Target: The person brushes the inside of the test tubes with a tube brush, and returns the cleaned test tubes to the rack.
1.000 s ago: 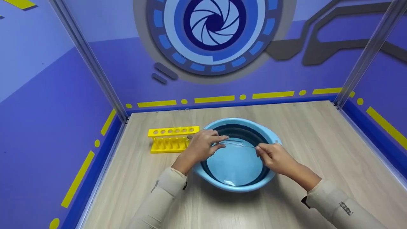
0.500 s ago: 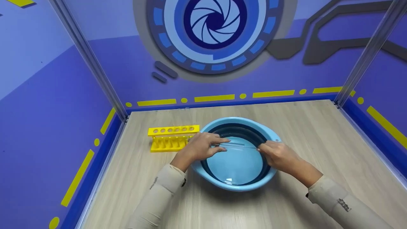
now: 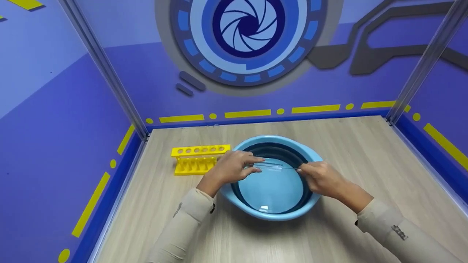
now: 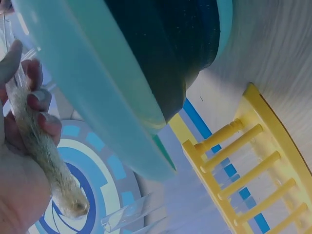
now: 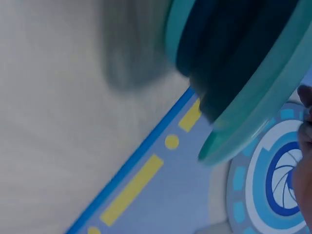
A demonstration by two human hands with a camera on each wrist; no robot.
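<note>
My left hand (image 3: pixel 234 166) holds a clear glass test tube (image 3: pixel 275 167) level above the light blue basin (image 3: pixel 272 217), its fingers curled round the glass in the left wrist view. Inside the tube the pale bristles of a test tube brush (image 4: pixel 46 151) fill the part near the closed end. A thin wire handle comes out of the tube's mouth on the right, and my right hand (image 3: pixel 321 177) pinches it over the basin's right rim. Only the edge of that hand shows in the right wrist view.
A yellow test tube rack (image 3: pixel 200 150) stands on the wooden table (image 3: pixel 351 146) left of the basin, behind my left hand. Clear test tubes (image 4: pixel 127 213) stick up from it. Water lies in the dark-walled basin. Printed panels enclose the table at the back and sides.
My right hand has shifted slightly right and turned at the wrist, still pinching the wire. My left hand keeps its hold on the tube, nearly in place.
</note>
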